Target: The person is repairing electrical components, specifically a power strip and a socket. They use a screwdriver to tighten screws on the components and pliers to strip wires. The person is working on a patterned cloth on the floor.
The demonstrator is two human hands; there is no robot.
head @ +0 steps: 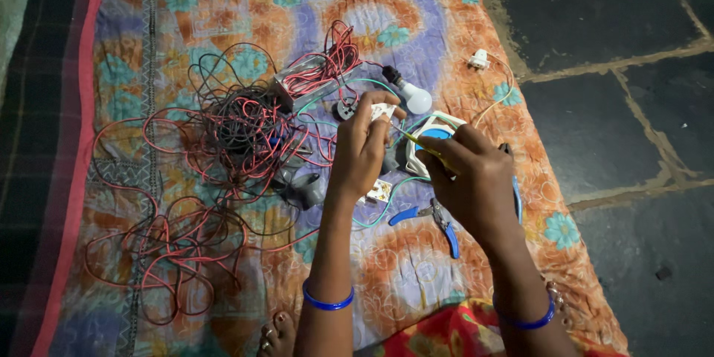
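Patterned bedsheet [223,0] under tangled red and black wires [223,141], left hand [361,152] pinching small white switch piece [382,111] above the sheet, right hand [472,178] closed around yellow-handled screwdriver [416,141]; keep tip square, piece steady.

Dim, soft, even lighting with no hard shadows. Brightest on the patterned cloth [223,0] toward the top; darkest over the stone floor [632,104] at right. Slight softness and grain throughout, mild glare on the white bulb [416,97].
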